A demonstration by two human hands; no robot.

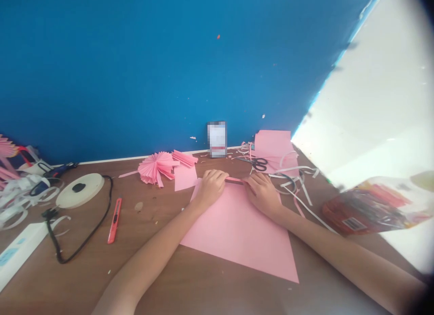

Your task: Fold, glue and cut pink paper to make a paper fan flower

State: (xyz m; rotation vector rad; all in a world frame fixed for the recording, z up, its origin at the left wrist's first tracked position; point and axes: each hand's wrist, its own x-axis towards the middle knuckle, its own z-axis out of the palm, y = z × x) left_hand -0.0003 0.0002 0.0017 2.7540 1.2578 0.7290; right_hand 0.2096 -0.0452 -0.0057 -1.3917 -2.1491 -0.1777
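Note:
A large pink paper sheet [242,231] lies on the brown table [84,279] in front of me. Its far edge is folded into a narrow strip [233,180]. My left hand [210,187] presses down on the left part of that fold with curled fingers. My right hand [261,193] pinches the fold on the right side. Both hands rest on the sheet's far edge, a few centimetres apart.
Pink folded paper fans [159,167] and a small pink square [185,177] lie behind the sheet. Scissors [257,163], white paper strips [298,188] and more pink paper [273,147] sit at right. A red utility knife [115,220], a black cable [84,242] and a plastic bag [373,204] are nearby.

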